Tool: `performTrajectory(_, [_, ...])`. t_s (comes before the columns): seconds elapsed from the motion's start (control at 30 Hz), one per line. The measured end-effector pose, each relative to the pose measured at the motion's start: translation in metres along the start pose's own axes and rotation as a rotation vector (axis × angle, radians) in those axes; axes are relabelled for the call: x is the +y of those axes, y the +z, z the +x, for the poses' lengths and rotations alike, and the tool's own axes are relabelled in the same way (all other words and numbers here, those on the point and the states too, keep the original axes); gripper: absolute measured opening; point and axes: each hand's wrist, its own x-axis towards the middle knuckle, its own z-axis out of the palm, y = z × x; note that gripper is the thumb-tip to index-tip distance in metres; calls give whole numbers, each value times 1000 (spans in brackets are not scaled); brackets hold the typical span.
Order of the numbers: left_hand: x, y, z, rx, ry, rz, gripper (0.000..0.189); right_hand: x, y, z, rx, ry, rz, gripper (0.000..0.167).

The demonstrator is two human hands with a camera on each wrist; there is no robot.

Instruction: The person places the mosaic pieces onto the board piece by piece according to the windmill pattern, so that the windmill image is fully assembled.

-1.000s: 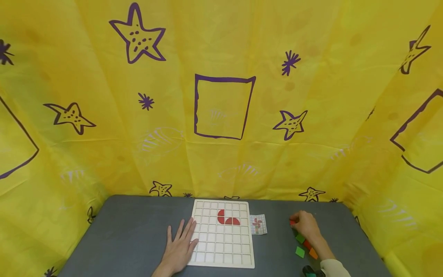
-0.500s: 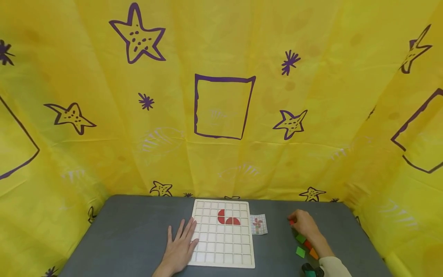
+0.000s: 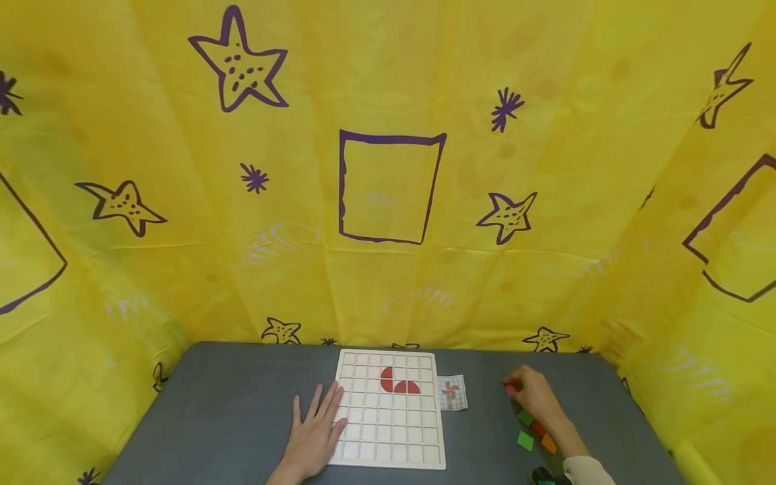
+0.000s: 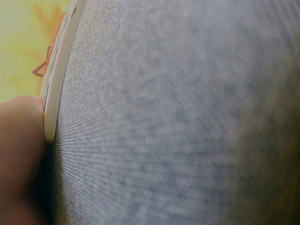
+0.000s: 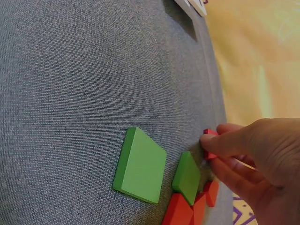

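Observation:
A white gridded board (image 3: 388, 431) lies flat on the grey table, with red quarter-round tiles (image 3: 386, 380) set in its upper squares. My left hand (image 3: 314, 434) rests with straight fingers on the board's left edge; the left wrist view catches the board's edge (image 4: 56, 93) close to the thumb. Over on the right, my right hand (image 3: 535, 392) pinches a red tile (image 5: 210, 144) between thumb and fingers. Just below that hand lie two green tiles (image 5: 143, 166) and several red and orange tiles (image 5: 180, 208), partly overlapping.
A small card (image 3: 451, 393) printed with a red pinwheel pattern on a grid sits against the board's right edge. A dark object (image 3: 541, 475) lies by the right wrist. Behind the grey table (image 3: 230, 404) hangs a yellow curtain (image 3: 388, 289).
My right hand has shifted very slightly to the left and away from me, still pinching the red tile. The left hand and the board have stayed in place.

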Motion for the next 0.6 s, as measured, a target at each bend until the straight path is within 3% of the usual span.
performTrajectory(0.37, [1,-1,0,-8,-6,6,57,1,0,-1,-21,62,69,22])
performTrajectory(0.6, [2,-4,0,-28,-17,-10,57,0,3,-1,-36,42,101,25])
